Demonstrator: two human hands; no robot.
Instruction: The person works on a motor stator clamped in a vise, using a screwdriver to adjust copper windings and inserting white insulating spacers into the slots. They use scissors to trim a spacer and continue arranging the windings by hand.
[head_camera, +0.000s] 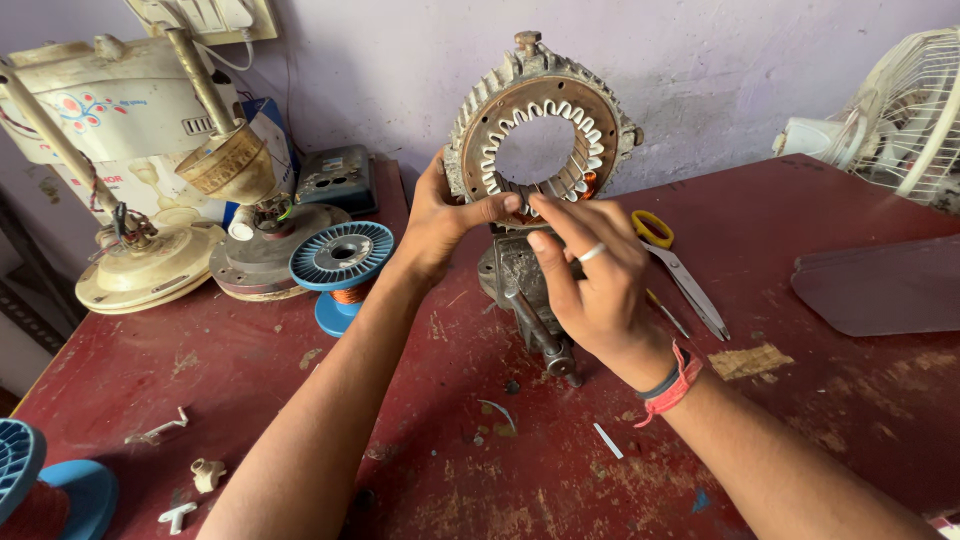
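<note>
A round metal motor stator (600, 105) with white slot liners stands upright, clamped in a small bench vise (520, 285) on the red table (400, 400). My left hand (440, 215) grips the stator's lower left rim, thumb lying across its face. My right hand (590, 280), with a ring and a red wristband, pinches at the stator's bottom slots with thumb and forefinger. What sits between those fingertips is too small to tell. Some copper winding shows at the lower right inside the ring.
A blue spool of copper wire (343, 262) stands left of the vise, ceiling fan parts (150, 270) behind it. Yellow-handled scissors (680, 270) lie to the right, a dark fan blade (880, 285) further right. Small white scraps (607, 440) litter the table; another blue spool (40, 490) at bottom left.
</note>
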